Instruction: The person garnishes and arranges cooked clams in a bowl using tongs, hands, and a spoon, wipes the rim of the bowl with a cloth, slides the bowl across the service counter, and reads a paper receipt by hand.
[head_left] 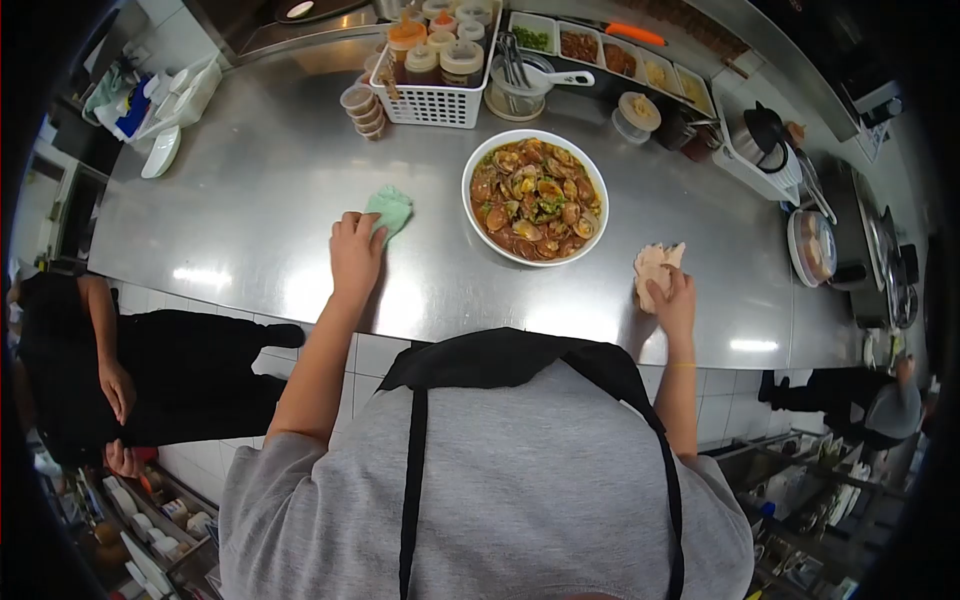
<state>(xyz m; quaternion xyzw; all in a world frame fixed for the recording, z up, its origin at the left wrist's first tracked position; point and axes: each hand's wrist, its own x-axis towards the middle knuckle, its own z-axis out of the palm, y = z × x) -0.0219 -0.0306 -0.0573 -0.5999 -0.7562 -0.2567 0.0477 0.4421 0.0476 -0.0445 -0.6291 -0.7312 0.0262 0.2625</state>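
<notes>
My left hand (357, 255) rests on the steel counter (250, 215) with its fingers closed on a crumpled green cloth (394, 209). To the right, my right hand (676, 298) grips a bunched pale pink cloth (657, 264) against the same counter. Between the two hands, a little farther back, stands a white bowl (533, 262) filled with clams (540, 200) in brown sauce with green bits on top. Neither hand touches the bowl.
Behind the bowl are a white basket (435, 108) of sauce bottles, stacked small tubs (362, 112), a pot with utensils (518, 88) and trays of toppings (618, 60). A lidded container (812, 245) sits right. Co-workers stand left (190, 370) and far right (850, 400).
</notes>
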